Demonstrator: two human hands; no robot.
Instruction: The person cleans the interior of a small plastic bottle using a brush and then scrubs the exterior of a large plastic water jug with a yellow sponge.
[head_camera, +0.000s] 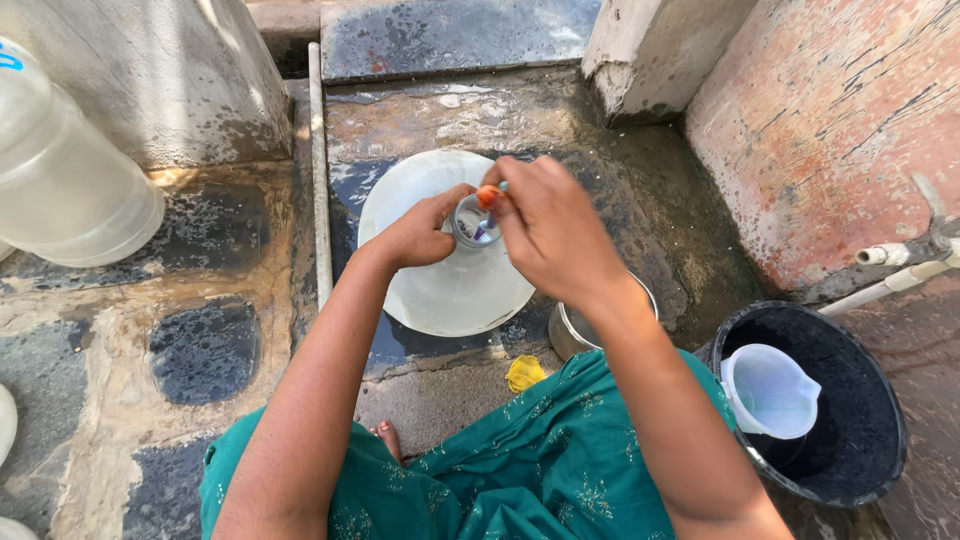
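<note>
Jug (440, 290) stands upright, neck straight up under both hands. Left hand (420, 235) grips the neck (470, 222); right hand (550, 230) pinches a brush (488, 196) pointing down into it.

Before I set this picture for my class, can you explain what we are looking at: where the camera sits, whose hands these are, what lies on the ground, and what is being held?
There is no machine here. One camera on a person's head looks down at their own bare hands. The left hand steadies the neck of a large clear water jug standing on the wet stone floor. The right hand holds a small orange-handled brush at the jug's mouth. Nearby are a steel pot, a yellow scrap, and a black bucket holding a white plastic jug. A second clear jug lies at the left.
</note>
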